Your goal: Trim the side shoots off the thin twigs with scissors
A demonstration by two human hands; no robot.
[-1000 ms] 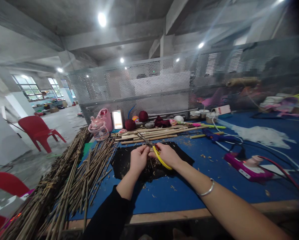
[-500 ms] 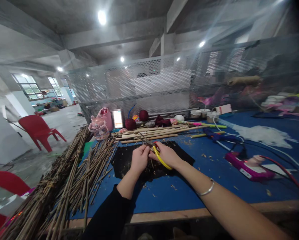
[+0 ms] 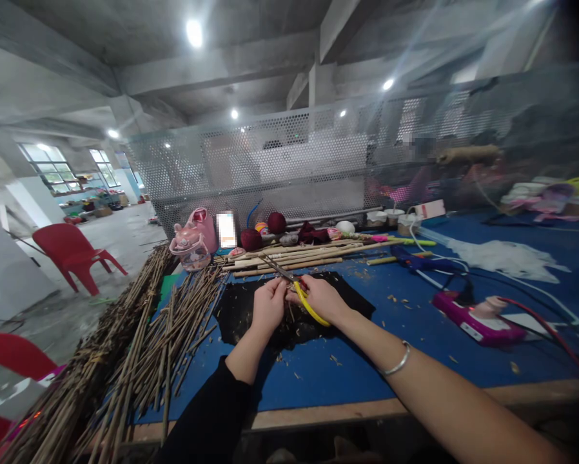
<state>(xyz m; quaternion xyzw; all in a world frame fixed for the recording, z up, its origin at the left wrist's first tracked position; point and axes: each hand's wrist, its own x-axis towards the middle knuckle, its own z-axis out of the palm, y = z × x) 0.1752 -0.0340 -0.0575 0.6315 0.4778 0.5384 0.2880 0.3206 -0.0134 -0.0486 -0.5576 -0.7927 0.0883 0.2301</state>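
Note:
My right hand (image 3: 321, 299) is closed round a pair of yellow-handled scissors (image 3: 313, 310), whose metal blades point up and to the left. Close beside it, my left hand (image 3: 269, 301) has its fingers pinched together near the blades; whatever is between them is too small to make out. Both hands are over a black cloth (image 3: 238, 309) strewn with small pale chips. To the left of the cloth lies a loose spread of thin brown sticks (image 3: 183, 325).
A thick bundle of sticks (image 3: 110, 341) runs along the table's left side. Behind the cloth are pale rods (image 3: 289, 263), dark red yarn balls (image 3: 251, 240) and a pink bucket (image 3: 191, 251). A purple power strip (image 3: 478, 322), cables and a blue glue gun (image 3: 412, 259) lie right.
The scissors' blades have shifted slightly and look a little more closed up. Both hands stay almost in place; the whole view has moved a little.

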